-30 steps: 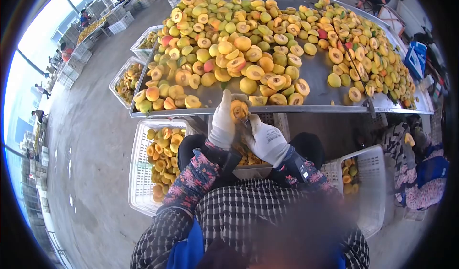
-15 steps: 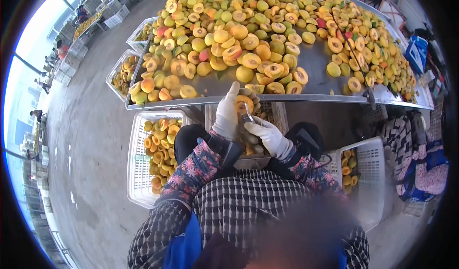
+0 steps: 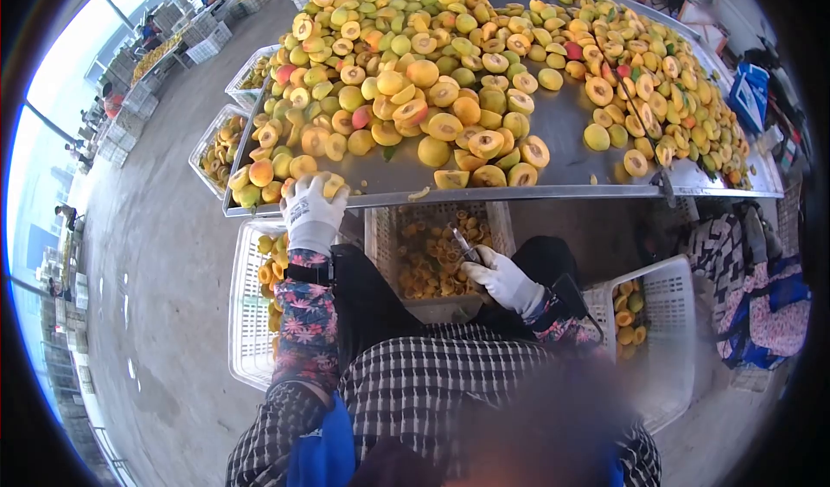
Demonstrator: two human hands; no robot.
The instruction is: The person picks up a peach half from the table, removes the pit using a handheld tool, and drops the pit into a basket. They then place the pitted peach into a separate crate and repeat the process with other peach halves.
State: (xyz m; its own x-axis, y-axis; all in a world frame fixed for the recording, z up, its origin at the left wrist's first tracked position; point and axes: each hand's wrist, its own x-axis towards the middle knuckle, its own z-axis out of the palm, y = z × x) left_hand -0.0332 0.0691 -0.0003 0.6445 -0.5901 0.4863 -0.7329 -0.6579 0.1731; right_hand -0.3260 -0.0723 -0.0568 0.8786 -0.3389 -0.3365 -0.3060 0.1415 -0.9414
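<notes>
The right hand (image 3: 506,283) grips 1 tool (image 3: 467,247) above 1 crate (image 3: 379,243); the left hand (image 3: 313,213), well apart, touches fruit (image 3: 334,184) at the counter's (image 3: 571,132) near edge, its grip unclear. Farther, countless fruit heap up; 2 side crates (image 3: 245,98) stand left.

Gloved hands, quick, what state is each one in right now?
Left hand: at the fruit by the table's near edge; grip cannot be told.
Right hand: closed, holding a small metal tool.
</notes>
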